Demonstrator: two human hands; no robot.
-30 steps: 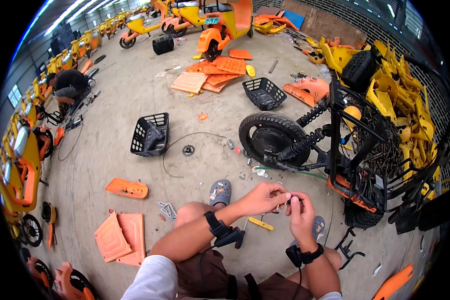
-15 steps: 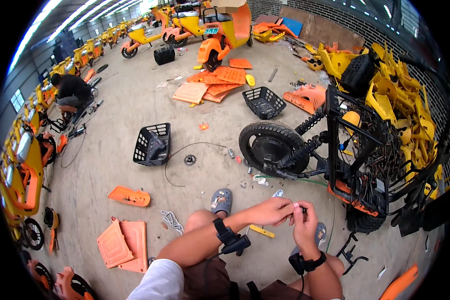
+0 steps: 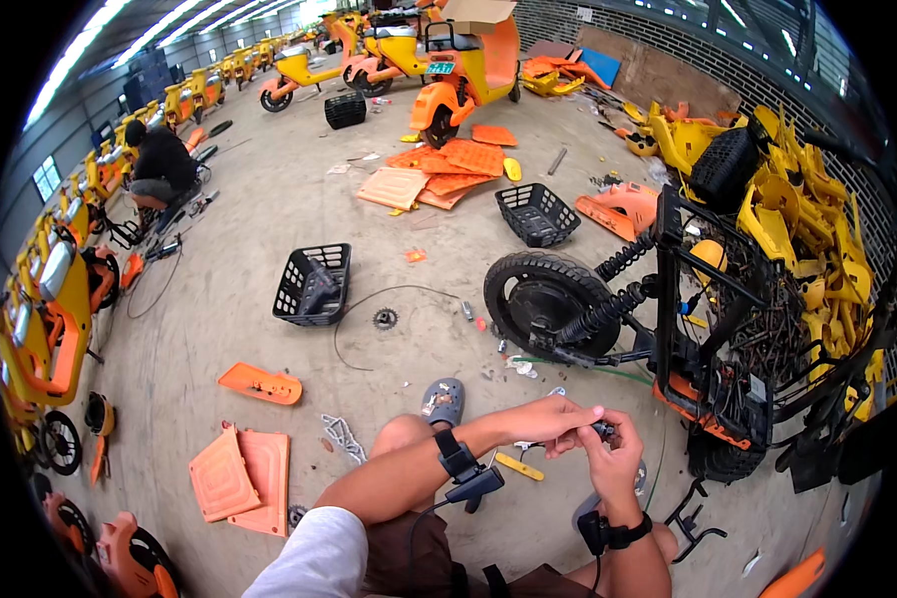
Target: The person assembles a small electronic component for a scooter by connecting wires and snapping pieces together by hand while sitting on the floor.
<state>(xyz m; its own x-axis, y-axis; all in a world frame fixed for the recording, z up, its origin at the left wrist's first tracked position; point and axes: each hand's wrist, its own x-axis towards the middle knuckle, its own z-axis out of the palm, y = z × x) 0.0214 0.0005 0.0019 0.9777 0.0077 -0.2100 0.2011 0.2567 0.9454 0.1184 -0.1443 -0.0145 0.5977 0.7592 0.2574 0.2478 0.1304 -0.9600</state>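
My left hand (image 3: 553,424) and my right hand (image 3: 613,460) meet over my knees and both pinch a small dark part (image 3: 602,430) between the fingertips. Each wrist carries a black band with a small device. Just beyond my hands lies a stripped scooter frame (image 3: 708,329) on its side, with its black rear wheel (image 3: 538,299) and coil shock absorbers (image 3: 608,304) toward me. A yellow-handled tool (image 3: 518,465) lies on the concrete under my left forearm. My grey sandal (image 3: 443,403) shows past my knee.
Two black baskets (image 3: 314,284) (image 3: 536,212) stand on the floor. Orange panels (image 3: 239,476) (image 3: 439,169) lie scattered, with a sprocket (image 3: 385,318) and a cable nearby. A heap of yellow body parts (image 3: 807,219) fills the right. Another person (image 3: 159,164) crouches far left by parked scooters (image 3: 40,319).
The view has tilted and my hands sit slightly lower and more to the right; they stay together on the small part.
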